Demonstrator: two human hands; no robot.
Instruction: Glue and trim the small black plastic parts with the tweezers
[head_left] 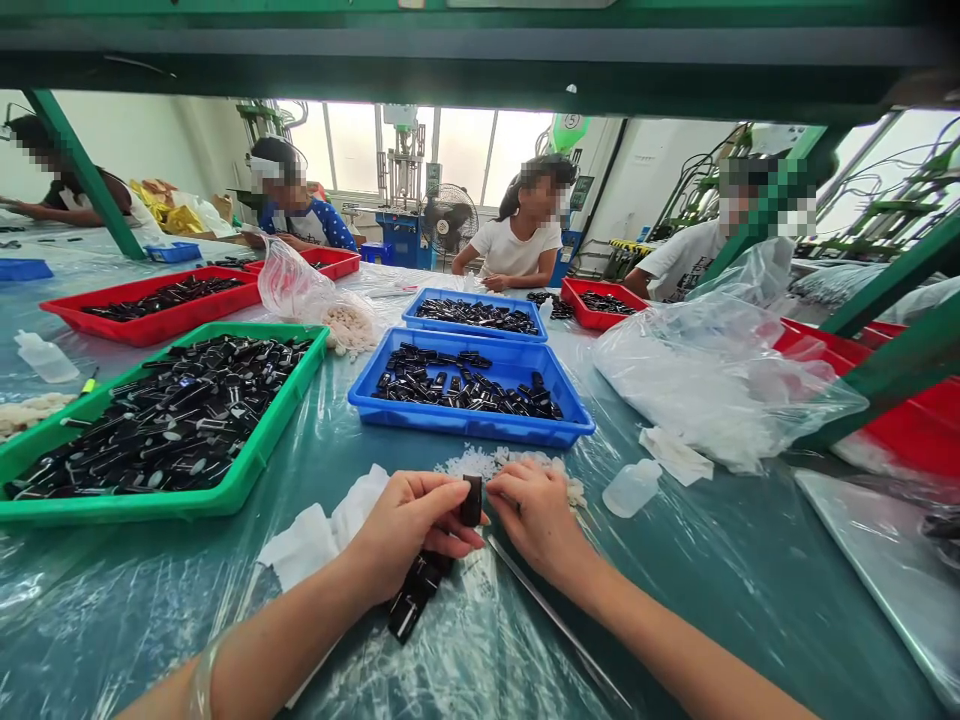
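Near the blue tray, left fingers pinch a black piece that loosening could drop; right fingers, hold unclear.

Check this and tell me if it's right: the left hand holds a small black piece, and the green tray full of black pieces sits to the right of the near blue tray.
Not quite: the head view shows the green tray to the left of the near blue tray. The left hand does hold a small black piece.
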